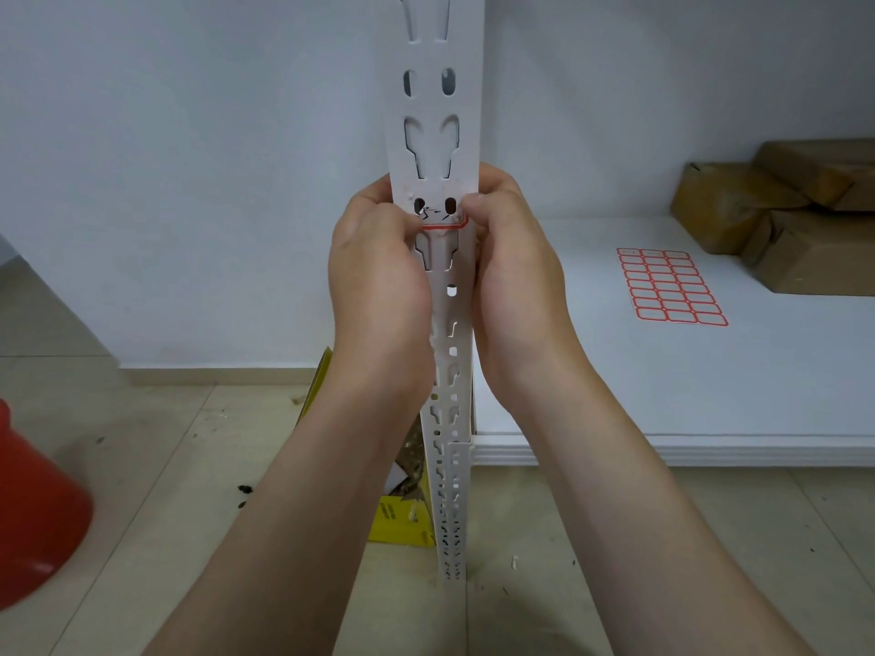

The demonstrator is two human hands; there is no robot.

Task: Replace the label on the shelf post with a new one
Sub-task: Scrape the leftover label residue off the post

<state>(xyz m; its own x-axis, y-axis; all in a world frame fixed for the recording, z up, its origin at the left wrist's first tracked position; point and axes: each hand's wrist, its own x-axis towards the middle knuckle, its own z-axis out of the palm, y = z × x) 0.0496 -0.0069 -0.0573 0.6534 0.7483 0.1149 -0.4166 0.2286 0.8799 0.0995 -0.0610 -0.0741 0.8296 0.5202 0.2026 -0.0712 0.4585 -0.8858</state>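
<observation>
Room: pale wall [189, 182], beige tile floor [165, 442] w/ dark specks. White shelf board [663, 385] low at right; on it a sticker sheet [670, 286] of red-bordered blanks, w/ brown cardboard boxes [781, 215] at back. Red tub [33, 504] far left. Yellow box [402, 518] behind post foot.
Item: label [442, 221], white, red border, black handwriting. Loc.: front of white slotted shelf post [433, 134], just below two oval holes.
Left hand [379, 277] & right hand [516, 267]: fingers curled round post, thumbs on label's ends.
</observation>
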